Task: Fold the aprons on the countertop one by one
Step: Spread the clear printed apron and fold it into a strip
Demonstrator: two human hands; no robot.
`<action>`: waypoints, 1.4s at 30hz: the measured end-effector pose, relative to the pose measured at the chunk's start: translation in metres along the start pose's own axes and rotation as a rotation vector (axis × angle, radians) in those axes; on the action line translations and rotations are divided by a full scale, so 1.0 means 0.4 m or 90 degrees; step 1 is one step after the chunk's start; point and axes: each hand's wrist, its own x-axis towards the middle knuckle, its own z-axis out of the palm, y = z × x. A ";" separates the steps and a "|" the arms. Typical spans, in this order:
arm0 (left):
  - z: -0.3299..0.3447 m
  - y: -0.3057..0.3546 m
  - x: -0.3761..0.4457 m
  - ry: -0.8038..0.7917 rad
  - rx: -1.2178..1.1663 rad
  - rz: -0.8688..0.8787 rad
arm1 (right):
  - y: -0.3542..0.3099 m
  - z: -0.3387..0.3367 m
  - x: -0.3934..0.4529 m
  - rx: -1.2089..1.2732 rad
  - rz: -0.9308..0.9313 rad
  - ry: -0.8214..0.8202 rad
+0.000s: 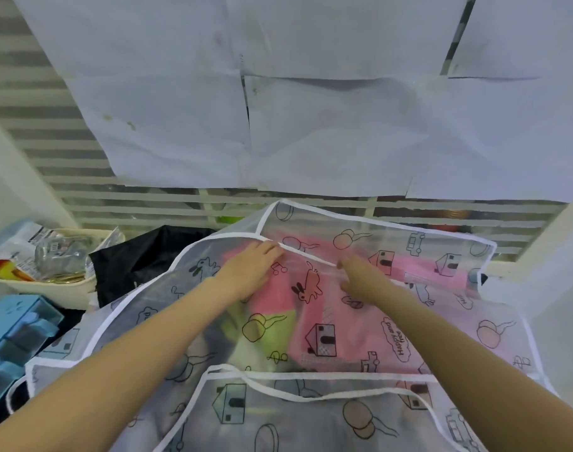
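I look down at the see-through apron (pixel 327 321) with little houses and rabbits drawn on it; it fills the middle and bottom of the frame, spread over pink and green things lying under it. Its white edge band (pixel 233 237) runs across the frame from left to right, just past my fingertips, toward the top of the frame. My left hand (pixel 249 272) sits left of the middle, fingers mostly straight and flat on the plastic, tips touching that band. My right hand (pixel 360 277) is just right of the middle, and its fingers look bent with the tips at the same band; I think it pinches the edge, but the fingers are blurry and I cannot tell for sure. Both hands are about the same way up the frame, close to each other, so neither is much nearer. The apron's long side goes across the frame, so I think the next fold has to pull that far edge down toward the bottom of the frame. A black cloth (pixel 141 252) and a tub of packets (pixel 50 265) sit at the left
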 end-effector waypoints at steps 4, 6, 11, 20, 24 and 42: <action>0.002 0.007 0.055 -0.032 0.044 -0.017 | 0.019 0.011 0.070 0.012 -0.001 -0.040; 0.009 0.012 0.077 -0.045 0.026 -0.035 | 0.020 0.023 0.088 0.018 -0.007 -0.068; 0.010 0.021 0.111 -0.093 0.054 -0.073 | 0.037 -0.013 0.104 0.115 -0.064 -0.074; -0.077 -0.019 0.110 0.177 0.049 -0.107 | 0.019 -0.182 0.041 0.276 -0.111 -0.314; -0.098 -0.020 0.078 0.051 -0.140 -0.105 | 0.012 -0.167 0.080 0.198 -0.067 -0.054; -0.148 0.033 -0.046 -0.112 0.176 -0.185 | 0.012 -0.184 0.052 0.126 0.063 0.299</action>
